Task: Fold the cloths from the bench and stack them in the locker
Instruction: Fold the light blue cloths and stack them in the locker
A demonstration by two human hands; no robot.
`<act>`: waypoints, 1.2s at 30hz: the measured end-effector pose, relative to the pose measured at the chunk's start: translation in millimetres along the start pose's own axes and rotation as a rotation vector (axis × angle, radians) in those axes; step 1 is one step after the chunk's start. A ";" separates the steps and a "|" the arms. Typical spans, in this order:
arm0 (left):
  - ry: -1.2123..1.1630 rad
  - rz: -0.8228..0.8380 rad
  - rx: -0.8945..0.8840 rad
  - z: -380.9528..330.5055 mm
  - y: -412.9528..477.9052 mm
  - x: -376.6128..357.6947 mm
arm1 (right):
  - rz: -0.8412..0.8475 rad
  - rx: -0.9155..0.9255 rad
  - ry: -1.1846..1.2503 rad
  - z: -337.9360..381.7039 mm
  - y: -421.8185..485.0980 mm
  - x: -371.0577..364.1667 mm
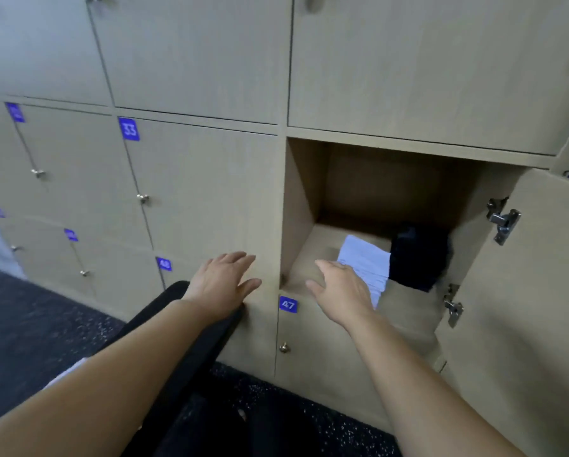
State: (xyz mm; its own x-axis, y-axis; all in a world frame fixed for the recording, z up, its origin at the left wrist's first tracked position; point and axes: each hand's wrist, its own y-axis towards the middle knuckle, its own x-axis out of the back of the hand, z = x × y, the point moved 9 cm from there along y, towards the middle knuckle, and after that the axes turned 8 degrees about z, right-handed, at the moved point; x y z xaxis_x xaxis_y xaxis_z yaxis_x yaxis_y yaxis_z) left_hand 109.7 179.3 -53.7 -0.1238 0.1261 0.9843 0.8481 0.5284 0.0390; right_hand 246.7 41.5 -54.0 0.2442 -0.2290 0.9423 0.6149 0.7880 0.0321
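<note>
Light brown wooden lockers [184,61] fill the wall above a dark speckled floor [29,324]. One open wooden locker [299,206] holds a folded white cloth [365,262] with a black cloth [418,258] just beside it. Both hands are flat and hold nothing. The left hand [220,285] is by a closed door [210,192], and the right hand [342,291] is at the opening.
</note>
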 end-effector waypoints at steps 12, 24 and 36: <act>-0.062 -0.049 0.491 198.4 -238.0 -24.1 | 0.144 0.329 -0.045 193.4 -80.5 -127.8; -0.156 0.038 0.647 277.6 -298.2 -107.3 | 0.364 0.453 -0.139 253.1 -92.3 -253.1; -0.198 0.066 0.717 334.9 -269.9 -150.9 | 0.458 0.678 -0.139 288.7 -70.2 -317.4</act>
State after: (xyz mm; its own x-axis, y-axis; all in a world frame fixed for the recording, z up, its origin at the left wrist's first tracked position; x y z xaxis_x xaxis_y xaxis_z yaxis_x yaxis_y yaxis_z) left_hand -273.0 298.8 -270.5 -0.2322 0.2901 0.9284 0.3215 0.9237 -0.2082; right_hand -90.4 223.8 -259.1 0.2383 0.2365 0.9420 -0.1190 0.9697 -0.2133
